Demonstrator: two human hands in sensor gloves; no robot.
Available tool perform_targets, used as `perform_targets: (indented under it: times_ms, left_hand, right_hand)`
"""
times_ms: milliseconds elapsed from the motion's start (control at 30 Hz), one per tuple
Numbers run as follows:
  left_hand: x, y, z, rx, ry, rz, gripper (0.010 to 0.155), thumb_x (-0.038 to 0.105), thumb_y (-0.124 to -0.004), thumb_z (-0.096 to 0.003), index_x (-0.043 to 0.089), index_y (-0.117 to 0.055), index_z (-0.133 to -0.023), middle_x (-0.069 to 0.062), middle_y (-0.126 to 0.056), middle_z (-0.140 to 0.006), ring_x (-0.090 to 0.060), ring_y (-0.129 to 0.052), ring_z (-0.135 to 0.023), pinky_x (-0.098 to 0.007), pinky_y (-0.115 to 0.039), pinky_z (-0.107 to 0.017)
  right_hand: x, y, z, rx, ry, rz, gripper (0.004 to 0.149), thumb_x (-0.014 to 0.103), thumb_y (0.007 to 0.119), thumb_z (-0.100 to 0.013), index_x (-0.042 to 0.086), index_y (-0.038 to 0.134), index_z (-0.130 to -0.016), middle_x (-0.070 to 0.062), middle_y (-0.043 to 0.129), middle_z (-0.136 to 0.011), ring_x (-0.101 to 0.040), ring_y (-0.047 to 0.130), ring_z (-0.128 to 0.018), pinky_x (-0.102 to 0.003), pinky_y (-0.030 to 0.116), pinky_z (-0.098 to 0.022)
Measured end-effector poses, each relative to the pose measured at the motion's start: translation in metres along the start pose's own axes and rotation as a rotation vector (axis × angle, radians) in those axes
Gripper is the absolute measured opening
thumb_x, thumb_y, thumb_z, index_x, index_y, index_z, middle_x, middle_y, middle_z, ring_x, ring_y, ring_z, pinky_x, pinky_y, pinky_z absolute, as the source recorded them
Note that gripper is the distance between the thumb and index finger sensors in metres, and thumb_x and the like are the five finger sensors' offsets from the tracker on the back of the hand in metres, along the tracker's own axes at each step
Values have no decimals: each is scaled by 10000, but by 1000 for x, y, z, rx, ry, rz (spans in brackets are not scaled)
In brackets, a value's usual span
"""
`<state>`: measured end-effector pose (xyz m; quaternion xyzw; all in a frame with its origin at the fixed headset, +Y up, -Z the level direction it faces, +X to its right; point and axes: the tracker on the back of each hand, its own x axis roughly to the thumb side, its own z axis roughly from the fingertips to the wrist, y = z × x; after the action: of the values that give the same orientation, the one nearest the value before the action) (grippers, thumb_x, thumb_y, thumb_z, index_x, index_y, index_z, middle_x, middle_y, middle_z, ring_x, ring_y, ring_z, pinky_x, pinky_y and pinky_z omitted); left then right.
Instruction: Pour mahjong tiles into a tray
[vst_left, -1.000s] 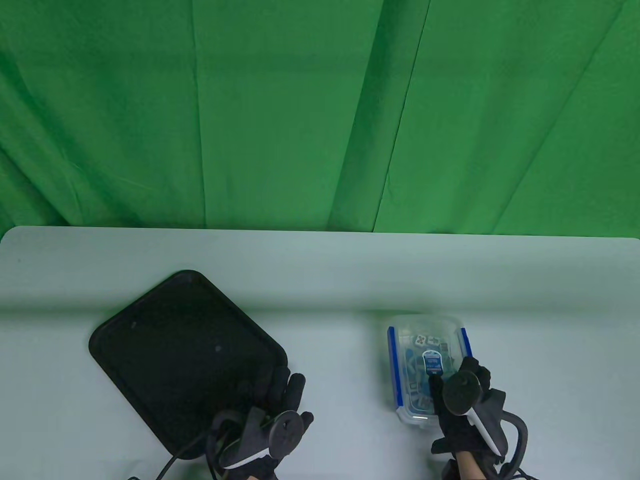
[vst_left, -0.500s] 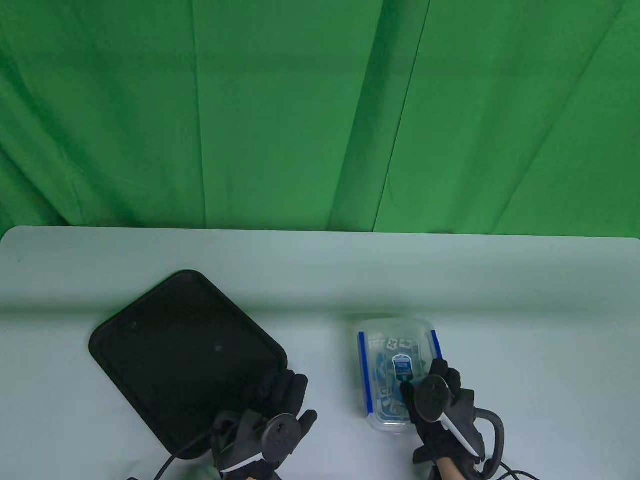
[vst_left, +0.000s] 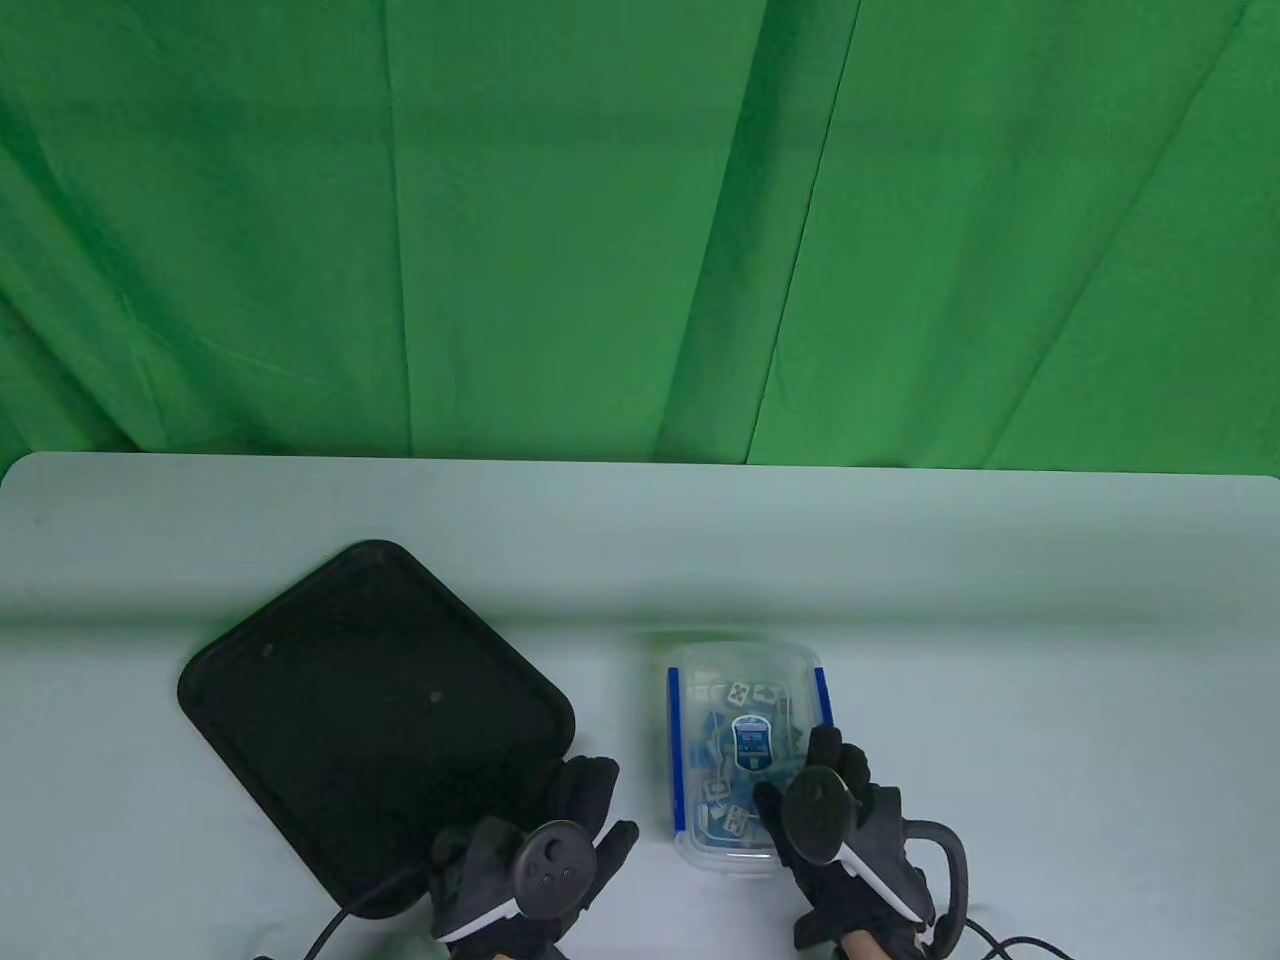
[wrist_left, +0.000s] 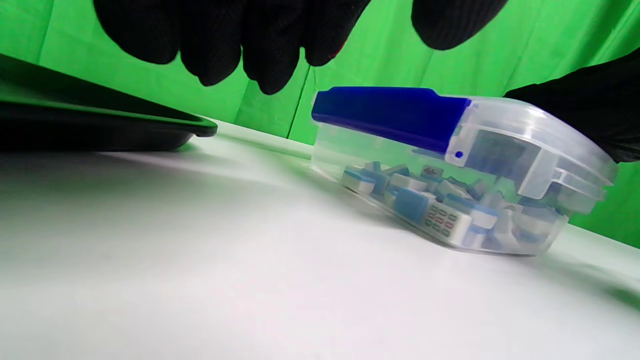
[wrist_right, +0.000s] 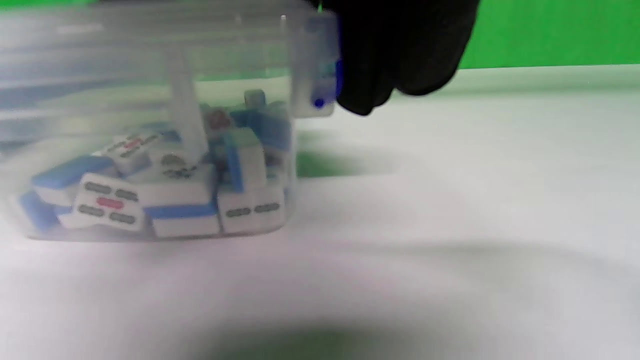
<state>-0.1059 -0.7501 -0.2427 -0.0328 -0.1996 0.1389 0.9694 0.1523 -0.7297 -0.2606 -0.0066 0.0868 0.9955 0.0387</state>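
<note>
Mahjong tiles (vst_left: 727, 795) sit inside a lidded clear box (vst_left: 745, 680) near the desk's (vst_left: 900, 560) front edge, right of centre; the black tray (vst_left: 300, 640) lies front-left, well apart. My right hand (vst_left: 840, 830) grips the box's near end; my left hand (vst_left: 560, 830) rests at the tray's front-right corner, fingers spread, holding nothing.

Left wrist view: fingertips (wrist_left: 270, 60) hang loose above the desk; the box's blue latch (wrist_left: 390, 112) is down.

Right wrist view: fingers (wrist_right: 400, 55) press the box wall (wrist_right: 150, 100); tiles (wrist_right: 175, 195) heaped inside.
</note>
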Motion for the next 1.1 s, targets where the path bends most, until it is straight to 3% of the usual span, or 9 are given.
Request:
perform_targets:
  times_ms: [133,367,533,633,767,933,1100]
  left_hand:
    - [-2,0,0,-1,6,48,702,524,-528,-642,45,-552,-1154,-259,-736,-1099,-523,-741,-966,-632,-643,-639]
    - [-10,2,0,27,76,160,698,503,-520,-647,-33,-713,-1050,-185,-1005,-848,-424,-992,-742,-556,-797,-519]
    - [-16,2,1,23,141,194,687,485,-519,-653,-60,-755,-1000,-149,-1055,-756,-386,-1035,-669,-540,-822,-479]
    - [-19,-2,-1,-13,173,186,669,483,-517,-654,-34,-802,-969,-138,-1071,-720,-372,-1046,-645,-534,-828,-466]
    - [-23,-8,-4,-56,178,258,668,470,-495,-655,-33,-813,-959,-129,-1072,-698,-365,-1043,-638,-531,-825,-467]
    - [-25,-13,-5,-70,177,354,669,432,-472,-652,-65,-817,-938,-117,-1074,-660,-352,-1050,-607,-529,-831,-450]
    - [-20,-10,-6,-27,148,259,681,398,-478,-637,-105,-870,-874,-97,-1105,-591,-323,-1081,-554,-516,-857,-415]
  right_hand:
    - [11,1,4,-7,-49,5,844,615,515,-664,12,281,-1206,-343,493,-1160,-425,773,-926,-570,677,-722]
    - [24,4,10,-27,-157,-49,803,586,526,-668,25,314,-1202,-316,525,-1153,-395,786,-927,-563,678,-727]
    - [14,5,4,-19,-198,-246,740,532,540,-680,41,336,-1195,-271,559,-1155,-368,813,-913,-545,697,-722]
    - [3,9,-4,25,-153,-399,753,517,526,-690,7,283,-1189,-252,572,-1142,-359,830,-885,-532,712,-704]
    - [-7,18,-13,211,-97,-468,717,505,481,-702,-27,382,-1172,-174,748,-1017,-293,905,-777,-484,774,-646]
    - [-13,19,-19,256,-105,-569,657,433,469,-708,-44,438,-1158,-165,797,-954,-255,929,-707,-456,798,-612]
    - [-19,20,-24,279,-112,-625,601,374,461,-707,-30,480,-1151,-161,825,-938,-253,949,-680,-439,816,-592]
